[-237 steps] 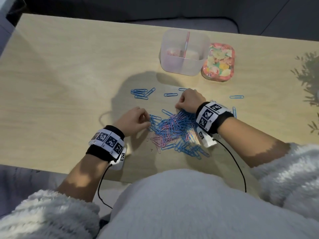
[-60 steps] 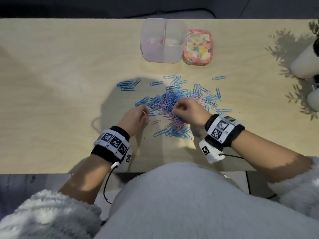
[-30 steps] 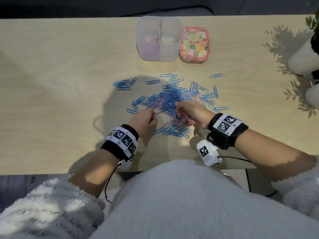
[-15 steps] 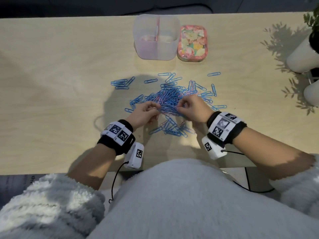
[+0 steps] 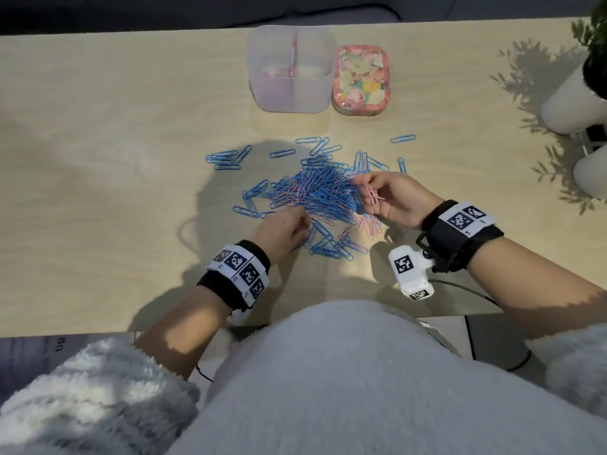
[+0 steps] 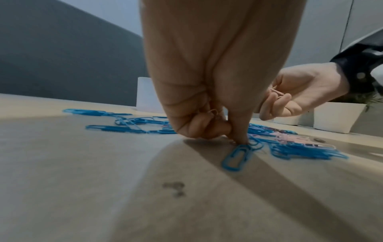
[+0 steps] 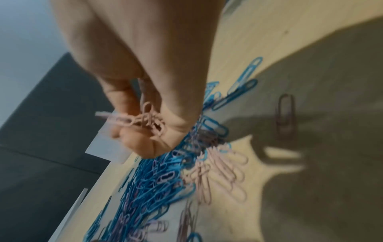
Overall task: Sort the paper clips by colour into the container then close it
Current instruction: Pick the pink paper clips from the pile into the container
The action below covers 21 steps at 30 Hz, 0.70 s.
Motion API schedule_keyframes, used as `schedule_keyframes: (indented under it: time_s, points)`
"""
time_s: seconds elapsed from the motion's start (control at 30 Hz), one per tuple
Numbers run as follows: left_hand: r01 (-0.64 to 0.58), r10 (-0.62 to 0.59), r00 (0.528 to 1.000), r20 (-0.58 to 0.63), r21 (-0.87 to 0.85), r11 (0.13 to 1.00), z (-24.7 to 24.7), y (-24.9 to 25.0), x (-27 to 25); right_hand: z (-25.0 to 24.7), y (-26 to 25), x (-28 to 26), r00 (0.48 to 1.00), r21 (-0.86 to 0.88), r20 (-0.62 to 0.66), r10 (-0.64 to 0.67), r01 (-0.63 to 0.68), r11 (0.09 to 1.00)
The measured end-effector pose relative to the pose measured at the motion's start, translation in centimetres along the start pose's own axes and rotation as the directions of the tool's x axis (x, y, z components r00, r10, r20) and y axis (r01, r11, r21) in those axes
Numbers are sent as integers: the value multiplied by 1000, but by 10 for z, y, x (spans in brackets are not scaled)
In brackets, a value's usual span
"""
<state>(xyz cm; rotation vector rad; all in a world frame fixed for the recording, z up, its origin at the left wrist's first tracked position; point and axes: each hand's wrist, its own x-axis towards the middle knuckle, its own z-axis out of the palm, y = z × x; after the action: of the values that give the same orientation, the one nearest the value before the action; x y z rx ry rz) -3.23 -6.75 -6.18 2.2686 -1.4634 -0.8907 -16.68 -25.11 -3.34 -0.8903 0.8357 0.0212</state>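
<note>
A mixed pile of blue and pink paper clips lies in the middle of the wooden table. My right hand is turned palm up at the pile's right edge and holds a bunch of pink clips. My left hand is at the pile's near left edge, fingers curled, pinching a pink clip with a fingertip on the table beside a blue clip. The clear divided container stands at the back, open, its floral lid lying beside it on the right.
Loose blue clips lie scattered left of and behind the pile. White plant pots stand at the table's far right edge. The near table edge runs just under my wrists.
My right hand has rolled palm up and lifted off the pile with pink clips in it. My left hand has drawn back slightly toward the near edge of the pile.
</note>
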Motion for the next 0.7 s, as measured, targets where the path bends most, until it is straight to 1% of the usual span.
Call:
schedule_keyframes:
  time_s: [0.07, 0.1, 0.13, 0.17, 0.2, 0.23, 0.27, 0.3, 0.33, 0.37, 0.4, 0.47, 0.5, 0.53, 0.57, 0.6, 0.7]
  points:
    - [-11, 11, 1000, -2, 32, 999, -1, -1, 0, 2, 3, 1, 995, 62, 43, 95, -97, 993]
    - [-10, 10, 1000, -3, 46, 999, -1, -2, -1, 4, 5, 1, 990, 42, 39, 133, -135, 990]
    - [-7, 7, 1000, -9, 56, 998, -2, -2, -1, 5, 8, 0, 991, -50, 9, 135, -134, 990]
    - [-3, 4, 1000, -16, 62, 998, -2, -2, -2, 7, 13, -2, 996, -229, -25, 81, -84, 970]
    - [-5, 7, 1000, -24, 66, 998, -2, -1, -3, 9, 17, -4, 1000, -471, -23, -19, 5, 882]
    - [-11, 13, 1000, -28, 72, 997, -2, -1, -3, 11, 20, -7, 992, -705, 38, -121, 113, 700]
    - [-19, 21, 999, -26, 79, 997, -2, -1, -3, 11, 23, -9, 976, -853, 134, -173, 202, 481]
    - [-20, 21, 1000, -14, 80, 997, -2, -2, -3, 11, 25, -10, 964, -920, 205, -168, 248, 304]
    - [-16, 16, 1000, 1, 75, 997, -3, -3, -2, 11, 28, -11, 962, -951, 232, -147, 256, 175]
    - [-7, 6, 1000, 20, 69, 998, -4, -4, -1, 11, 30, -10, 961, -963, 239, -137, 253, 94]
    - [-2, -1, 999, 43, 68, 998, -5, -5, -1, 12, 31, -8, 961, -968, 235, -146, 245, 55]
    - [8, -14, 996, 85, 71, 997, -9, -5, -1, 14, 31, -6, 958, -971, 232, -167, 239, 26]
    - [19, -24, 996, 88, 68, 998, -14, -5, 0, 14, 30, -5, 960, -971, 225, -168, 234, 38]
    - [39, -43, 996, 82, 53, 998, -21, -5, 0, 14, 28, -4, 963, -970, 216, -163, 230, 75]
    - [58, -60, 996, 63, 33, 998, -31, -5, 3, 14, 25, -3, 966, -965, 205, -159, 226, 129]
    - [73, -74, 997, 31, 20, 997, -44, -4, 7, 13, 21, -3, 969, -953, 193, -156, 223, 206]
    - [92, -90, 992, -90, 10, 996, -89, 0, 28, 13, 8, -4, 977, -829, 155, -148, 210, 519]
